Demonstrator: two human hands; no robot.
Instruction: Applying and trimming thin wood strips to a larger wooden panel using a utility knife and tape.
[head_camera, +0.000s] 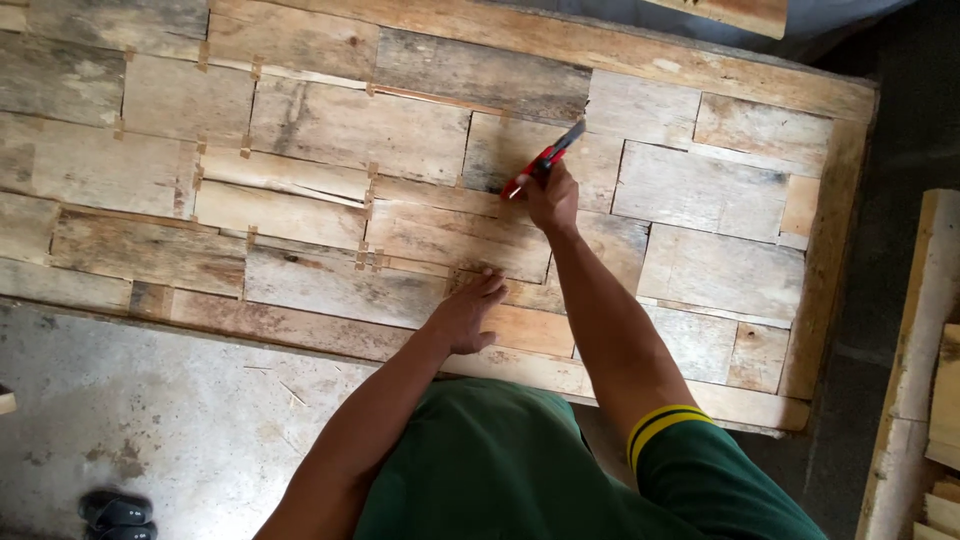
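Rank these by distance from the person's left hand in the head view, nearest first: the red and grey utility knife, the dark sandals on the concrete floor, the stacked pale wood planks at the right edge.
Measured from the left hand, flat on the board panel:
1. Red and grey utility knife, up and right, held in the right hand.
2. Dark sandals, bottom left corner.
3. Stacked pale wood planks, far right edge.

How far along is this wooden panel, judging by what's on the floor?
Done: the frame is filled with fitted planks. In hand: the right hand holds a red cutter at a plank seam, while the left hand rests flat on the boards. Left: small gaps between some planks; spare wood lies at the right.
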